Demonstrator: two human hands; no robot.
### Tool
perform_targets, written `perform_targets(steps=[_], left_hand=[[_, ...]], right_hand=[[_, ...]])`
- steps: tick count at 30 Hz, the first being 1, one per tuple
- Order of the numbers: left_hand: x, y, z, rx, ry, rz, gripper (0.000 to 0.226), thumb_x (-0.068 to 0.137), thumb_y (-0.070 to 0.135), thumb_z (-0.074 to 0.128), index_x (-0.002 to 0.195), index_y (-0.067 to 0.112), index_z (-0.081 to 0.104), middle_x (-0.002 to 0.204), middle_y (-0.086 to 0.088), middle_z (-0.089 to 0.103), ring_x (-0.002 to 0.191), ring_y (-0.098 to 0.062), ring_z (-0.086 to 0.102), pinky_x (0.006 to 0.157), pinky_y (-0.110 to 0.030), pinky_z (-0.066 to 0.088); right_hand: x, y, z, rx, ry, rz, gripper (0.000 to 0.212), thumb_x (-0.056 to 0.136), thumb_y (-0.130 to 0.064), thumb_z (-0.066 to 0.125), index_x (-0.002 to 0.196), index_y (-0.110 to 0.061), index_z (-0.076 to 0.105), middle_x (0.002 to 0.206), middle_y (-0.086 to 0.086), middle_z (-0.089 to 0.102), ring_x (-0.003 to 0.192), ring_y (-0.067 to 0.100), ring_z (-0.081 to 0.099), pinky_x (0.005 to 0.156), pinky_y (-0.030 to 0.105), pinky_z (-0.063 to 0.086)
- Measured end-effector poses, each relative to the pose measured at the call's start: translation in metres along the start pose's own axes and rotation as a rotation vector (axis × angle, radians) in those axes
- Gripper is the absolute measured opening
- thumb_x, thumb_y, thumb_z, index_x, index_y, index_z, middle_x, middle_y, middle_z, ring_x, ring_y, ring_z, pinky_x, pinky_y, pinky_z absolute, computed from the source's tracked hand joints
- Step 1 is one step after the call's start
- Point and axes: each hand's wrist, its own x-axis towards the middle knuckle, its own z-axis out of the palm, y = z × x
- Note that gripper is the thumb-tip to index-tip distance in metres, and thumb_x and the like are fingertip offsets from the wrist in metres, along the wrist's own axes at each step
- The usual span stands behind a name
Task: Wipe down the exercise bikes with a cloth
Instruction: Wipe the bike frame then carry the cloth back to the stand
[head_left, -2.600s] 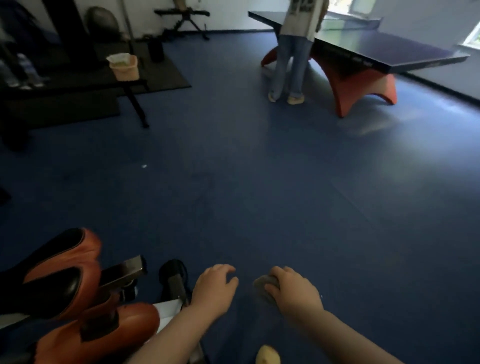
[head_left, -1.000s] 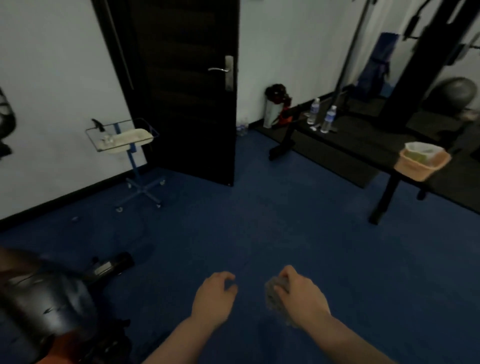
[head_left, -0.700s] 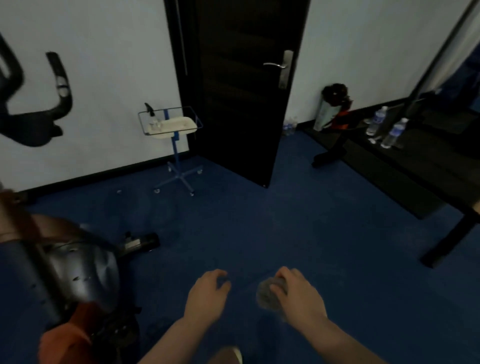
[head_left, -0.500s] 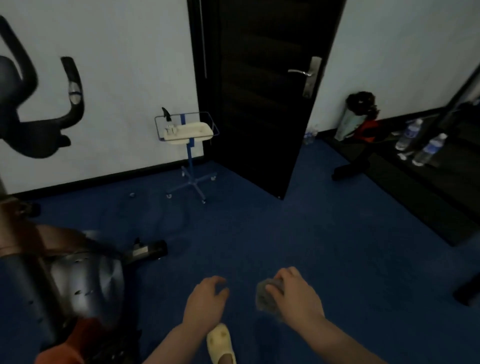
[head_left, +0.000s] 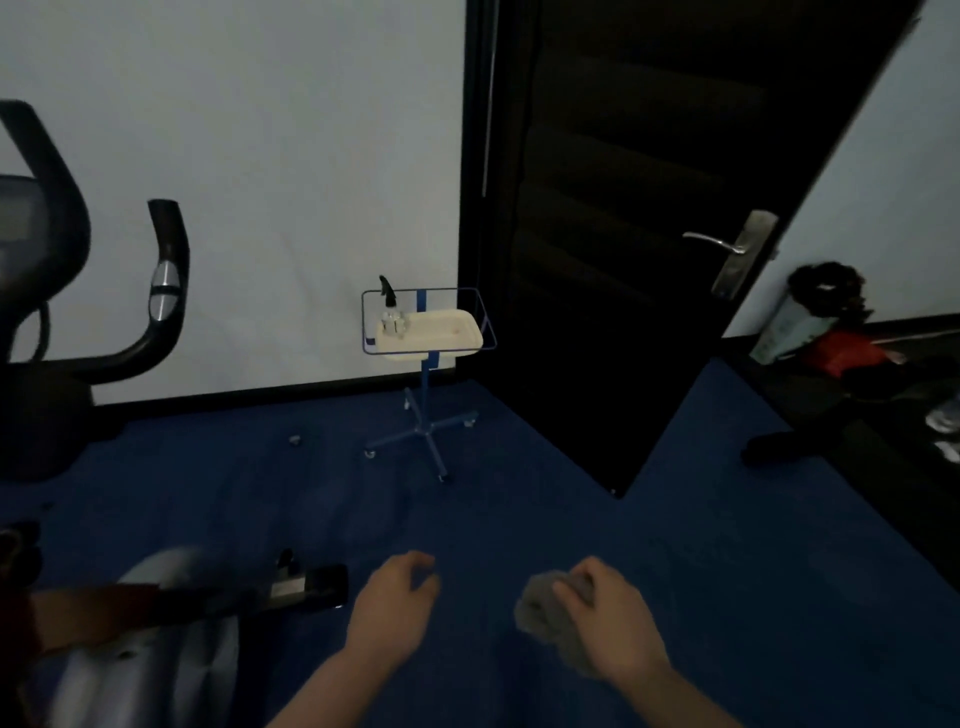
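My right hand (head_left: 610, 621) is closed around a crumpled grey cloth (head_left: 545, 613), held low over the blue floor. My left hand (head_left: 395, 603) hangs beside it with fingers curled and nothing in it. An exercise bike fills the left side: its black handlebar (head_left: 161, 291) rises against the white wall, and its silver and red body (head_left: 140, 639) lies at the lower left, with a black base bar (head_left: 306, 590) just left of my left hand. Both hands are apart from the bike.
A blue wheeled stand (head_left: 428, 410) carries a white tray (head_left: 431, 332) and a spray bottle (head_left: 392, 309) against the wall. A dark door (head_left: 639, 234) stands open to the right. A bin and red item (head_left: 831, 343) sit by the far wall.
The view has swung left from the room and bench toward the wall, door and bike. My hands keep the same pose, the right one still holding the cloth.
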Motion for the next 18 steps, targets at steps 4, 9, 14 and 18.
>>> perform_targets(steps=[4, 9, 14, 18], left_hand=[[0.058, 0.027, -0.001, -0.012, 0.031, 0.01, 0.034, 0.094, 0.029, 0.051, 0.126, 0.019, 0.056, 0.131, 0.003, 0.056, 0.115, -0.014, 0.056, 0.099, -0.029, 0.043], [0.134, 0.067, 0.001, -0.019, 0.086, -0.016, 0.035, 0.094, 0.029, 0.051, 0.127, 0.019, 0.056, 0.132, 0.001, 0.056, 0.117, -0.016, 0.056, 0.101, -0.034, 0.044], [0.206, 0.116, 0.001, -0.024, 0.127, -0.041, 0.033, 0.094, 0.028, 0.051, 0.125, 0.019, 0.057, 0.132, 0.0, 0.057, 0.116, -0.017, 0.057, 0.1, -0.036, 0.045], [0.248, 0.145, 0.009, -0.07, 0.167, -0.057, 0.032, 0.094, 0.029, 0.051, 0.124, 0.02, 0.057, 0.129, 0.002, 0.056, 0.113, -0.016, 0.057, 0.096, -0.033, 0.047]], right_hand=[[0.074, -0.018, -0.012, 0.007, -0.006, -0.045, 0.014, 0.092, -0.041, 0.052, 0.088, -0.027, 0.052, 0.093, -0.009, 0.056, 0.083, 0.005, 0.054, 0.071, 0.027, 0.045], [0.166, -0.035, -0.028, 0.004, -0.051, -0.137, 0.014, 0.092, -0.04, 0.052, 0.088, -0.027, 0.051, 0.094, -0.009, 0.056, 0.083, 0.005, 0.054, 0.071, 0.027, 0.046], [0.252, -0.039, -0.065, -0.033, -0.068, -0.213, 0.013, 0.093, -0.04, 0.052, 0.087, -0.029, 0.053, 0.099, -0.012, 0.047, 0.082, 0.002, 0.054, 0.075, 0.027, 0.049], [0.312, -0.038, -0.086, -0.111, -0.101, -0.245, 0.017, 0.092, -0.043, 0.052, 0.089, -0.027, 0.056, 0.102, -0.011, 0.04, 0.082, 0.004, 0.054, 0.077, 0.03, 0.049]])
